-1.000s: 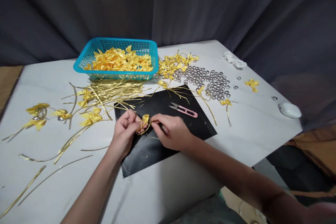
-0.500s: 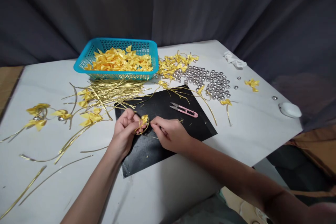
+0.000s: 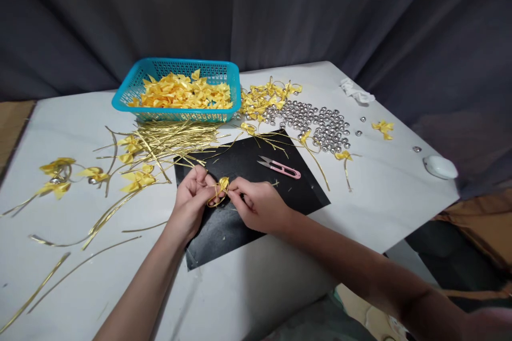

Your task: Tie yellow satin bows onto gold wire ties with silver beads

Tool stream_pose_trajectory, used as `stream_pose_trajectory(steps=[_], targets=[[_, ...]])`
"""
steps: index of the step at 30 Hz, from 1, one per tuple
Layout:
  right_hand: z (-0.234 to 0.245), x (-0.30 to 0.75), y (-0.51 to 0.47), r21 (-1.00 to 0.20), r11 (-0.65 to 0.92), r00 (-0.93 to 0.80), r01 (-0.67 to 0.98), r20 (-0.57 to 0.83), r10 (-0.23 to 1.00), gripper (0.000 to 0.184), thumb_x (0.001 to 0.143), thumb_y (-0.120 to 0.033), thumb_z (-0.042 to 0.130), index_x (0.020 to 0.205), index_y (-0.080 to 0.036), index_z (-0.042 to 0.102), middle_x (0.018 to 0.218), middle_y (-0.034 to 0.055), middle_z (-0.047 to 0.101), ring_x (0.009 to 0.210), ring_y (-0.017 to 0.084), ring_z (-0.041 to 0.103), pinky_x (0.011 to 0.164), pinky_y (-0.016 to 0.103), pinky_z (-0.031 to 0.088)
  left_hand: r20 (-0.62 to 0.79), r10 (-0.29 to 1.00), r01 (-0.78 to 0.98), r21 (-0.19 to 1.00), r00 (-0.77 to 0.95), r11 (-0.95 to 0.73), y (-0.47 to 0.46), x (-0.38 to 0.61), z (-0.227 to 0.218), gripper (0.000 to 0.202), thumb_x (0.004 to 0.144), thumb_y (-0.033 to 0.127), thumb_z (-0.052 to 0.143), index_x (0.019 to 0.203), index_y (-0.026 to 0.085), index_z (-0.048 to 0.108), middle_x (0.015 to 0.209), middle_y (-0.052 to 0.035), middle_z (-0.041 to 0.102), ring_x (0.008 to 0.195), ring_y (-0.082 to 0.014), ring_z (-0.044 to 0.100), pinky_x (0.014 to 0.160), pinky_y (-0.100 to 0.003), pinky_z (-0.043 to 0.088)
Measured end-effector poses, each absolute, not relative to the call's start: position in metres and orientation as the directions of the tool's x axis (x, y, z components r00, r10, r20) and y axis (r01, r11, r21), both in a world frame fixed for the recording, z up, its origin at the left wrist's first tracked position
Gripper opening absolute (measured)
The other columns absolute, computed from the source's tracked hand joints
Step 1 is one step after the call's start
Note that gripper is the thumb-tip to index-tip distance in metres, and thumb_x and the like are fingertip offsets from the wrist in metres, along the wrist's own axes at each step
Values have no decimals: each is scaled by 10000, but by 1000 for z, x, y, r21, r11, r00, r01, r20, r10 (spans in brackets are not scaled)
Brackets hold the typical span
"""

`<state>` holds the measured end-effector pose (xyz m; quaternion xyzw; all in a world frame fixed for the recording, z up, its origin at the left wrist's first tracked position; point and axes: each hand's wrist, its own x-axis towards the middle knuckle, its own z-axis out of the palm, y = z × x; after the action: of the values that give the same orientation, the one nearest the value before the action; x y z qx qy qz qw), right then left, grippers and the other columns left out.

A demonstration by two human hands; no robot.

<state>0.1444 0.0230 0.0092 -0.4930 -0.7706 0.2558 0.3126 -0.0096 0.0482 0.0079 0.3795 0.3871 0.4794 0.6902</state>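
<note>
Over the black mat (image 3: 216, 245), my left hand (image 3: 194, 200) pinches a yellow ribbon bow (image 3: 224, 183) with a looped gold cord (image 3: 216, 203) hanging from it. My right hand (image 3: 258, 202) meets it from the right, thumb and forefinger pressed together on the cord close to the bow. The very tip of the cord is too small to make out. Right of my hands, pink thread snips (image 3: 282, 168) lie on the mat, blades pointing left.
A blue basket (image 3: 176, 111) of yellow ribbon bows stands at the back, with a bundle of gold cords (image 3: 180, 137) before it. Silver bells (image 3: 330, 130) are heaped right of it. A white case (image 3: 440, 167) and crumpled tissue (image 3: 356, 91) lie at the right.
The bow has shifted slightly right and my right fingertips have closed in toward it, narrowing the gap between my hands. The things on the table have stayed put.
</note>
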Motion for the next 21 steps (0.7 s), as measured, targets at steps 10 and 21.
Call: stream_pose_trajectory(steps=[10,21], targets=[[28,147,46,-853,305,-269,423,204,941,108,802,-198,531,749,-140,605,772,4,542,523,46,382,482,188,311,-118,933,-242,948,339,207,46,-10,4,301,664,83,623,682,200,347,515,97,519,438,-42,412,436,-135,338],[27,156,42,-895,168,-322,414,29,946,117,793,-220,549,867,-130,560,787,-6,534,494,22,383,448,151,311,-121,946,-292,933,302,213,46,-10,4,304,682,115,630,688,202,339,524,84,554,449,-48,453,445,-136,358]])
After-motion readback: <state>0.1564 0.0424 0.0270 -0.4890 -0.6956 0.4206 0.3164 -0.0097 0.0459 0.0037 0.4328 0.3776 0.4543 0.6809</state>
